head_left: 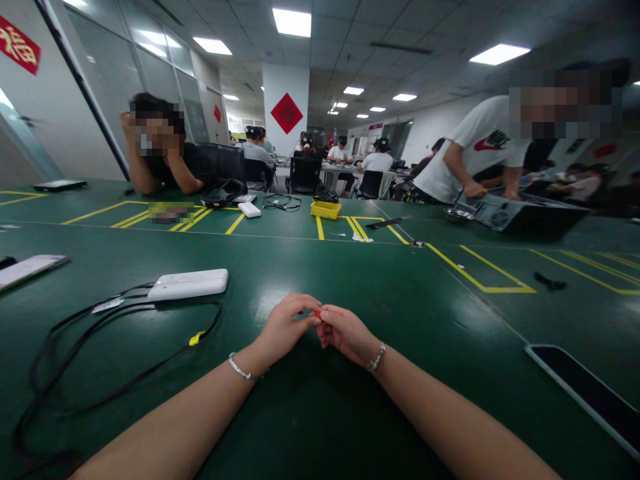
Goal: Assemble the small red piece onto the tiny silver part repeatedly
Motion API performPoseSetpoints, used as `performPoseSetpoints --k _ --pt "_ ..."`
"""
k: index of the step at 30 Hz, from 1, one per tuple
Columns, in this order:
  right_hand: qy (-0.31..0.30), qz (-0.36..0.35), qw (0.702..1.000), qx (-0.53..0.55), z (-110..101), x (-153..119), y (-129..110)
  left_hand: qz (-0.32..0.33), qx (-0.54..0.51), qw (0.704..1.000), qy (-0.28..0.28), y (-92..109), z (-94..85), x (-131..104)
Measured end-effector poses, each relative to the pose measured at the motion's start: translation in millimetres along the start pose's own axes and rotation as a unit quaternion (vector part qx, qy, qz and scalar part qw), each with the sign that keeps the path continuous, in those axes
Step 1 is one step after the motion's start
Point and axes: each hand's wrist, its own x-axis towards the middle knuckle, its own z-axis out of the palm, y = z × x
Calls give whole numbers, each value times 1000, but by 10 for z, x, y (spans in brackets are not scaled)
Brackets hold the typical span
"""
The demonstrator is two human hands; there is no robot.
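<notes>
the person is resting both forearms on the green table (410,293), and the left hand (283,330) and right hand (345,331) are meeting at the fingertips just above its surface. both hands are closing on a small orange piece (317,313), which is sitting pinched between the thumbs and forefingers right where the two hands are touching; only a sliver of it is showing, so what kind of part it is cannot be told. judging by this, the work is looking to be in mid-handling: the piece is being held up off the table, and nothing finished is lying beside the hands. a little further out on the left, a white box (189,284) with a black cable (100,373) is lying near the left hand but apart from it, and a dark phone (585,393) is lying off to the right. further back, a yellow tray (325,209) is standing on the table, and other people are sitting and leaning over their own work.
</notes>
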Motion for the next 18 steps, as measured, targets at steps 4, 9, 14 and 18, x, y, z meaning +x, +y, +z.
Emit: performPoseSetpoints --k 4,9,14,18 --pt "7 1 1000 -24 3 6 7 5 2 1000 -7 4 -2 4" --pt "38 13 997 -73 34 8 -17 5 7 1000 -17 21 3 4" --pt "52 44 993 -100 72 -1 -59 4 20 1000 -21 -10 14 0" --pt "66 46 987 -139 93 -1 -54 5 28 999 -17 -18 23 -4"
